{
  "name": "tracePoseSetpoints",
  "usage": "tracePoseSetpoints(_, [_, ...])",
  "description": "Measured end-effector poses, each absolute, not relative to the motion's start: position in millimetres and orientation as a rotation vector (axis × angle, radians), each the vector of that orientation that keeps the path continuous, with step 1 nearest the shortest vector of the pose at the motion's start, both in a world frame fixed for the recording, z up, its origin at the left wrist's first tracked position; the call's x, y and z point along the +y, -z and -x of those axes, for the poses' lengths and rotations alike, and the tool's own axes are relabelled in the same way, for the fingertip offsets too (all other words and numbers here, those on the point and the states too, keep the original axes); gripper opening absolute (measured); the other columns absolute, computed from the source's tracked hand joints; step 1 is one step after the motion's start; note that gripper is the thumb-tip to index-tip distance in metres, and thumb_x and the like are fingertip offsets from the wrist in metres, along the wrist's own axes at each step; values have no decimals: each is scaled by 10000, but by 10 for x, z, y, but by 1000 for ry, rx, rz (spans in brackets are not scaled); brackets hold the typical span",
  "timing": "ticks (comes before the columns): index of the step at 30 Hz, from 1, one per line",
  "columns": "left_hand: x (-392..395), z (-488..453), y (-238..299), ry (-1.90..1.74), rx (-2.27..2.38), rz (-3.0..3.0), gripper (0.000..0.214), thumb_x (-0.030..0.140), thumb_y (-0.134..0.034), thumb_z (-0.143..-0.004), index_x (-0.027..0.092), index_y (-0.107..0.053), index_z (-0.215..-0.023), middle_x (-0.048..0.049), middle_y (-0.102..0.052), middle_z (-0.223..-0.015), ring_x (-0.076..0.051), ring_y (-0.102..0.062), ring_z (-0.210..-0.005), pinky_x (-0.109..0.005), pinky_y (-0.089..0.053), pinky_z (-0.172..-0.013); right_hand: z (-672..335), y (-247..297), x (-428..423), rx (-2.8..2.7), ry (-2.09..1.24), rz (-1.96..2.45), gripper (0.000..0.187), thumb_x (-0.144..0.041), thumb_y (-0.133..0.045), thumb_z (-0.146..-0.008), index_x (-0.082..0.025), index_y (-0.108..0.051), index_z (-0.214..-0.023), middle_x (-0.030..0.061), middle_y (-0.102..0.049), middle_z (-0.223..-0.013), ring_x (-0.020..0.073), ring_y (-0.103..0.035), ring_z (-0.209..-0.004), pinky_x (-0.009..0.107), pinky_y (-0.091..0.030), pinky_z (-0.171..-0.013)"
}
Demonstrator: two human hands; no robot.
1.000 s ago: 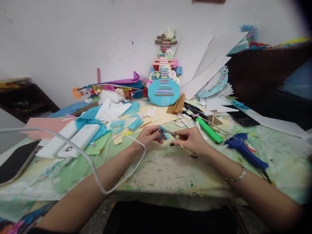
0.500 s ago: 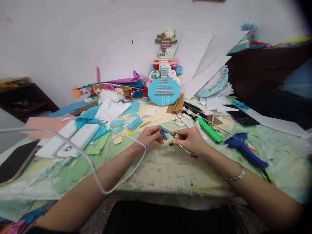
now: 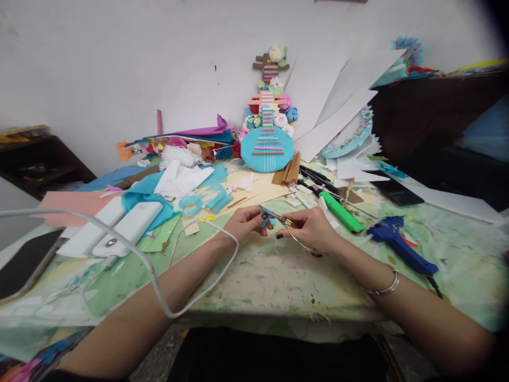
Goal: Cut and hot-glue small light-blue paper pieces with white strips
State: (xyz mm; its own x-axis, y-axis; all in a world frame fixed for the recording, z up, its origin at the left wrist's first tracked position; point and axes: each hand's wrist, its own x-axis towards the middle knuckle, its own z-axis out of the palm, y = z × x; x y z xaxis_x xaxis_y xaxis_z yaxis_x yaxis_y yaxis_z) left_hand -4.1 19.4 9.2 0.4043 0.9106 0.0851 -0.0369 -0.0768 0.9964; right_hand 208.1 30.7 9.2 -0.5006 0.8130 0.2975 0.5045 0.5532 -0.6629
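Still, scissors (image 3: pixel 279 217) in right hand (image 3: pixel 315 228); likewise, blue paper (image 3: pixel 270 224) in left hand (image 3: pixel 243 221)

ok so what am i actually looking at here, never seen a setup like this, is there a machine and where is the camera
There is no machine here, just a person's two bare hands. The camera is worn on the head, looking forward and down, so both forearms reach in from the bottom.

The left hand pinches a small piece of blue paper. The right hand holds scissors, with their blades at that piece.

Around them, the stained table is cluttered: what looks like a blue glue gun and a green-handled tool on the right, white box-shaped devices on the left. At the back stands a blue, lute-shaped decoration.
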Motion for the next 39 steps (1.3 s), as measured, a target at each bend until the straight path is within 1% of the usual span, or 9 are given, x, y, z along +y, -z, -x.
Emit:
tracePoseSetpoints(6, [182,42,-111,-947,851,-1421,396,484,-679,-745,110,-664,-875,-57,-665,-760,-113,-616,-597,-251,-514,-613,-2091,-116,311,-2238,-648,1069,453,-581,-669,-695,-129,-691,-674,-45,-297,-502,88,-239,-542,243,-167,-468])
tracePoseSetpoints(13, [188,47,-103,-955,849,-1430,385,476,-677,-749,108,-656,-858,-64,-674,-765,-114,-617,-597,-252,-522,-612,-2091,-128,310,-2238,-598,1087,454,-588,-676,-681,-142,-737,-741,-44,-277,-505,87,-226,-539,244,-156,-469])
tracePoseSetpoints(16, [192,46,-94,-961,836,-1431,383,474,-675,-752,108,-654,-863,-69,-682,-776,-120,-629,-607,-262,-531,-627,-2085,-130,307,-2230,-591,1100,445,-580,-668,-692,-138,-716,-689,-42,-286,-499,87,-226,-535,251,-157,-472])
tracePoseSetpoints(20, [194,39,-86,-1004,836,-1415,373,444,-680,-761,116,-648,-935,-87,-714,-826,-154,-678,-696,-307,-551,-710,-2089,-145,315,-2094,-551,1167,447,-561,-657,-706,-129,-637,-595,-38,-317,-501,93,-261,-540,259,-181,-487])
tracePoseSetpoints(24, [195,24,-92,-1162,831,-1382,369,383,-732,-723,113,-634,-955,-114,-736,-878,-214,-706,-806,-390,-553,-808,-2096,-171,312,-2013,-527,1221,385,-519,-664,-705,-146,-604,-635,-38,-381,-514,95,-316,-527,254,-210,-496])
tracePoseSetpoints(27, [188,13,-98,-1312,853,-1379,364,358,-753,-702,110,-619,-932,-118,-742,-879,-238,-709,-837,-414,-551,-835,-2073,-168,290,-2053,-568,1193,414,-546,-648,-710,-163,-533,-601,-44,-370,-517,91,-308,-524,246,-212,-491])
tracePoseSetpoints(31, [158,0,-84,-1450,906,-1428,316,344,-728,-732,130,-575,-907,-110,-746,-884,-233,-712,-848,-391,-557,-836,-2012,-137,249,-2068,-658,1185,478,-610,-594,-730,-165,-504,-582,-48,-325,-509,88,-291,-513,242,-187,-475])
tracePoseSetpoints(34, [136,-8,-50,-1524,976,-1535,253,335,-687,-770,150,-549,-875,-100,-747,-879,-221,-713,-844,-361,-565,-819,-1971,-129,209,-2071,-752,1154,510,-637,-546,-756,-166,-492,-566,-44,-323,-506,86,-298,-500,243,-174,-466])
tracePoseSetpoints(39, [129,-11,-9,-1560,1115,-1745,171,297,-660,-790,171,-549,-823,-67,-741,-817,-196,-717,-785,-310,-573,-766,-1943,-159,148,-2049,-890,1098,485,-607,-519,-797,-175,-502,-579,-51,-350,-445,78,-312,-435,238,-188,-439])
